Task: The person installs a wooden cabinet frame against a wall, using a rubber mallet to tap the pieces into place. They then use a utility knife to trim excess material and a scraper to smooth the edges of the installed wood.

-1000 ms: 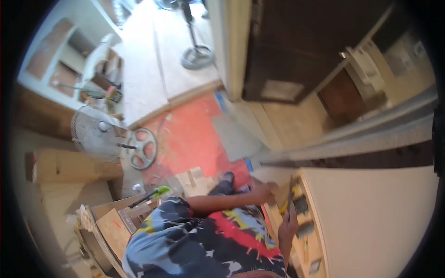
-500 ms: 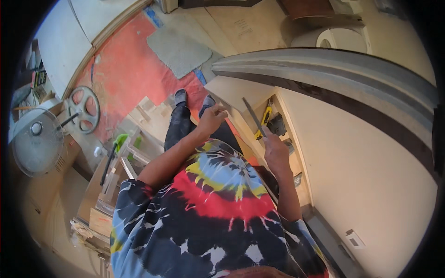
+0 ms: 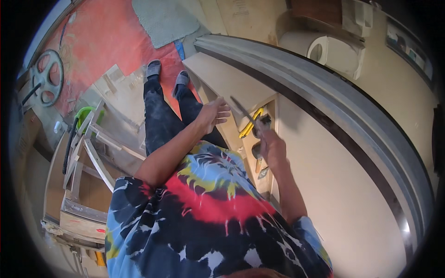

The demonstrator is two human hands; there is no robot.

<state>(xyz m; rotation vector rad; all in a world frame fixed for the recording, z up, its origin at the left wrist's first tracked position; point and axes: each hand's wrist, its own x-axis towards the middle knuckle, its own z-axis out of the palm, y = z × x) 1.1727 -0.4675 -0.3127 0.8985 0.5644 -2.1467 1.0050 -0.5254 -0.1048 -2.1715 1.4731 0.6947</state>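
Note:
My right hand [image 3: 273, 147] is closed round a long, narrow, dark flat tool [image 3: 240, 107], which looks like a file. The tool slants up and to the left, toward my other hand. My left hand [image 3: 213, 116] hovers in front of my thighs with its fingers apart and nothing in it. Beneath the tool, a pale wooden compartment [image 3: 274, 113] holds a yellow and black hand tool [image 3: 251, 123], partly covered. A dark object lies beside that one, mostly behind my right hand. Closer to me in the compartment is a wooden-handled scraper-like tool [image 3: 257, 160].
A long grey and dark-edged ledge [image 3: 315, 76] curves along the right, above a pale panel [image 3: 343, 180]. At my left stand a wooden frame [image 3: 97, 162], a green bucket [image 3: 83, 116] and a grey wheel-shaped stand base [image 3: 47, 78]. Red sheeting [image 3: 106, 41] covers the floor ahead.
The whole view has shifted, bringing more of the right-hand ledge into sight. My left hand's fingers have spread out more. The dark tool stays in my right hand, pointing more to the left.

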